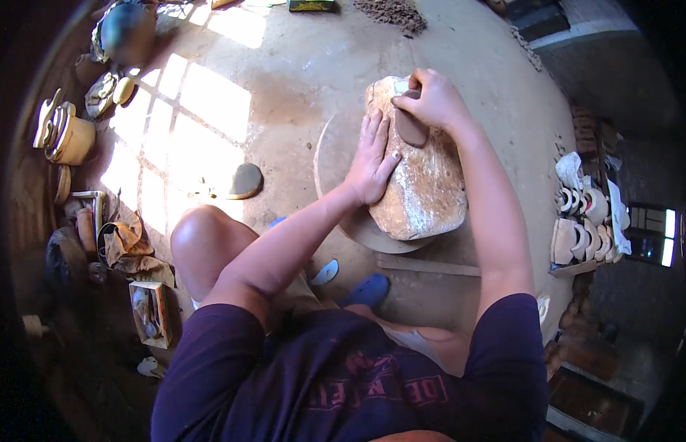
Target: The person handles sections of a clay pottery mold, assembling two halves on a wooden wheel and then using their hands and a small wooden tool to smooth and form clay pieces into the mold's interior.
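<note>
A big tan block, rough and dusted with white, lies on a round grey disc in front of me. My left hand is pressed flat along the block's left edge, fingers stretched out and holding nothing. At the far end, my right hand pinches the upper end of a dark brown, flat slab that looks like clay. The slab lies against the block's top face, and its lower end is rounded. My fingers cover its upper part.
A dark round lump sits on the sunlit floor to the left. Dark crumbs are heaped at the far side. A yellowish bucket and an open box stand at left. Curved pale pieces are stacked at right. A wooden strip lies nearer.
</note>
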Demonstrator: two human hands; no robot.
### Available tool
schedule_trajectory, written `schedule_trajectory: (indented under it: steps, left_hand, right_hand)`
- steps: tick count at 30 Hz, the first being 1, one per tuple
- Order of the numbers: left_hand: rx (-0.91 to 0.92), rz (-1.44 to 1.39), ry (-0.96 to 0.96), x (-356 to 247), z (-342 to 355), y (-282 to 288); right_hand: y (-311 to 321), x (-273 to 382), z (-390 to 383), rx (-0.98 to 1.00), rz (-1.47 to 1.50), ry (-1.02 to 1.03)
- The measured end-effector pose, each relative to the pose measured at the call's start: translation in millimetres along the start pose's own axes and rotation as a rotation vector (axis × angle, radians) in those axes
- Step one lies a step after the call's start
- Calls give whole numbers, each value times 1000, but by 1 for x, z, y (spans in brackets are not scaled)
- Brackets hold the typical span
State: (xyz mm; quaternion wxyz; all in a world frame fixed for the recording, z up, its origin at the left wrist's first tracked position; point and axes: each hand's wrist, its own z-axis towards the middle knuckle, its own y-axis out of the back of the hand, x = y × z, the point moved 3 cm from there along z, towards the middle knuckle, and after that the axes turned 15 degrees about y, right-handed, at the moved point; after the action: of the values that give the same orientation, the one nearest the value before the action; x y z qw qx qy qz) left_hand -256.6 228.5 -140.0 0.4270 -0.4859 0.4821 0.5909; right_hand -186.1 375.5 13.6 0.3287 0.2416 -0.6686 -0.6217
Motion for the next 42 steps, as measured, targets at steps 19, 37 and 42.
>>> schedule_trajectory:
  steps: [19, 37, 42]
  left_hand:
    - [36, 257, 69, -43, 4, -10]
    - [983, -547, 241, -202, -114, -132]
    - [607, 667, -457, -176, -27, -110]
  right_hand:
    - [96, -9, -126, -228, 206, -179]
    - [-10, 110, -378, -1129, 1395, -445]
    - [-53, 98, -424, -1359, 2281, -166]
